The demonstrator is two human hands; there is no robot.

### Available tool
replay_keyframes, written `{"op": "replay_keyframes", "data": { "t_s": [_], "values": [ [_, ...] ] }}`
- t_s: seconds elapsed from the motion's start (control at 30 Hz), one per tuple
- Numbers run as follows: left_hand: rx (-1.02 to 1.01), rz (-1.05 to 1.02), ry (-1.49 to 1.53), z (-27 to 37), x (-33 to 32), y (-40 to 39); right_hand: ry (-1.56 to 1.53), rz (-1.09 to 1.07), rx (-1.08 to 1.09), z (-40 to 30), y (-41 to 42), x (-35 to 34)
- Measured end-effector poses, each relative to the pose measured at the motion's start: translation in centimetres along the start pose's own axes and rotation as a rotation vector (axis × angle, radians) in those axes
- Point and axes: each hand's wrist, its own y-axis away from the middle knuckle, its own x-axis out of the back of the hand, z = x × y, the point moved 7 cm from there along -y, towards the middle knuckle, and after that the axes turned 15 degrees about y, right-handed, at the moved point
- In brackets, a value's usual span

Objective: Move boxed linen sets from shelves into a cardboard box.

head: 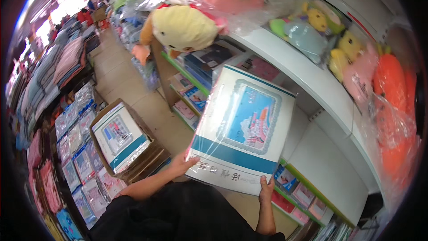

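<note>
A large flat white packet [214, 117] in clear plastic is held out before me between both hands. Its front bears a printed picture of blue and pink patterned fabric, a teal band and some handwriting. My left hand [185, 164] grips its lower left corner, thumb on the front. On the lower right edge my right hand [266, 187] has its thumb over the front too. The fingers behind the packet are hidden. To the left, an open cardboard box [142, 157] holds a similar packet [117, 134] with a teal band, lying face up.
A shelf unit [321, 73] curves along the right, with bagged plush toys on top and packets on green-edged lower shelves. A plush toy head [184, 28] overhangs the top shelf. Wrapped packs [83, 160] and folded textiles [50, 63] line the left. A tiled aisle [113, 63] runs between.
</note>
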Motion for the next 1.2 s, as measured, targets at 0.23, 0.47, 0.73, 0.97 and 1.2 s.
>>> {"op": "replay_keyframes", "data": {
  "t_s": [0.23,0.47,0.73,0.97,1.2],
  "values": [
    [-0.006,0.346,0.155,0.6,11.3,8.8,0.068,-0.447,0.061,-6.8,-4.0,-15.2],
    [-0.106,0.786,0.209,1.1,20.5,19.9,0.118,-0.825,0.094,-9.2,-2.9,-33.0],
    [-0.355,1.027,0.008,4.0,24.8,30.3,0.023,-1.194,0.279,-11.0,1.5,-46.0],
    [-0.355,1.024,0.018,5.0,30.4,30.2,0.058,-1.097,0.322,-11.4,3.2,-55.3],
    [-0.224,1.139,0.083,1.1,37.1,27.4,0.307,-1.003,0.231,-8.6,2.4,-60.4]
  ]
}}
